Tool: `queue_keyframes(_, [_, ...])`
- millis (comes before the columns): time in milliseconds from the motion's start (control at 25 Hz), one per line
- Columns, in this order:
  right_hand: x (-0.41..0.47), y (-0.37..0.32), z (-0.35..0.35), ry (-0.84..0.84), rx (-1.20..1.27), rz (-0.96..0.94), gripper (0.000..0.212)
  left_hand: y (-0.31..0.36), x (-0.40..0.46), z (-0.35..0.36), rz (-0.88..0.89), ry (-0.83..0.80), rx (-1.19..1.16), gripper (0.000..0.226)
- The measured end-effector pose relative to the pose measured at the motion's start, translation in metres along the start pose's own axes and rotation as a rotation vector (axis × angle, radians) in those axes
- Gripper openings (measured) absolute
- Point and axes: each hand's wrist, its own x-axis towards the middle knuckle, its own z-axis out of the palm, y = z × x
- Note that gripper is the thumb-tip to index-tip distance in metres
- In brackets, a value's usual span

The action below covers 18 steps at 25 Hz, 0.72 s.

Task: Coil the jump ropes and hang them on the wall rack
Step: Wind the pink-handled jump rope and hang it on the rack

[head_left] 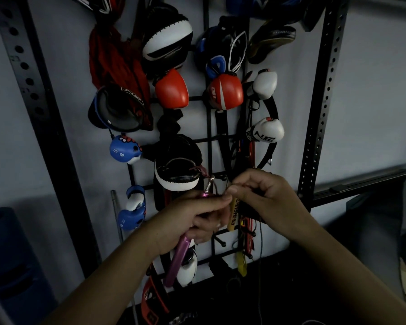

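Note:
My left hand (192, 219) grips a pink jump rope handle (177, 261), whose metal swivel tip pokes up near a rack peg. My right hand (260, 193) pinches the thin rope cord just above a yellow handle (232, 214) that hangs down between both hands. The black wire wall rack (210, 146) stands directly in front of me, its short pegs (220, 241) jutting out below the hands. More thin cords and a yellow tag (242, 263) dangle under my right hand. How much rope is coiled is hidden by my fingers.
Red boxing gloves (172, 89), white gloves (265, 132), blue gloves (124, 148) and black-and-white focus pads (167, 38) crowd the rack. Black perforated steel uprights (319, 102) flank it. A dark blue object (12, 254) sits low at the left.

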Motion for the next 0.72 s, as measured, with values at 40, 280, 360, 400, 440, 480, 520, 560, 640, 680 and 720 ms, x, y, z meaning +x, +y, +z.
queue_keyframes(40, [0.001, -0.001, -0.001, -0.013, 0.045, -0.006, 0.015, 0.002, -0.003, -0.001, -0.015, -0.064, -0.078, 0.043])
queue_keyframes(280, [-0.011, 0.026, 0.019, -0.060, 0.242, 0.201, 0.043, 0.026, -0.003, 0.008, 0.243, -0.147, -0.653, 0.034])
queue_keyframes(360, [-0.022, 0.027, 0.030, -0.171, 0.278, 0.279, 0.036, 0.031, 0.006, 0.007, 0.380, 0.137, -0.682, 0.040])
queue_keyframes(400, [-0.028, 0.026, 0.035, -0.237, 0.270, 0.294, 0.032, 0.031, 0.011, 0.003, 0.431, 0.247, -0.599, 0.040])
queue_keyframes(440, [-0.032, 0.022, 0.039, -0.292, 0.245, 0.298, 0.030, 0.029, 0.014, -0.004, 0.453, 0.329, -0.436, 0.039])
queue_keyframes(480, [-0.035, 0.019, 0.040, -0.331, 0.207, 0.292, 0.028, 0.027, 0.015, -0.009, 0.443, 0.381, -0.196, 0.037])
queue_keyframes(520, [-0.036, 0.015, 0.039, -0.350, 0.164, 0.276, 0.026, 0.021, 0.015, -0.014, 0.394, 0.417, 0.090, 0.036])
queue_keyframes(560, [-0.035, 0.010, 0.034, -0.346, 0.108, 0.241, 0.026, 0.014, 0.014, -0.016, 0.316, 0.441, 0.366, 0.034])
queue_keyframes(640, [-0.030, -0.003, 0.021, -0.316, -0.019, 0.131, 0.023, 0.002, 0.012, -0.011, 0.152, 0.427, 0.738, 0.034])
queue_keyframes(680, [-0.026, -0.009, 0.014, -0.287, -0.066, 0.075, 0.020, -0.002, 0.011, -0.008, 0.093, 0.389, 0.781, 0.041])
queue_keyframes(720, [-0.022, -0.013, 0.009, -0.229, -0.101, 0.035, 0.016, -0.004, 0.009, -0.004, 0.049, 0.338, 0.733, 0.051])
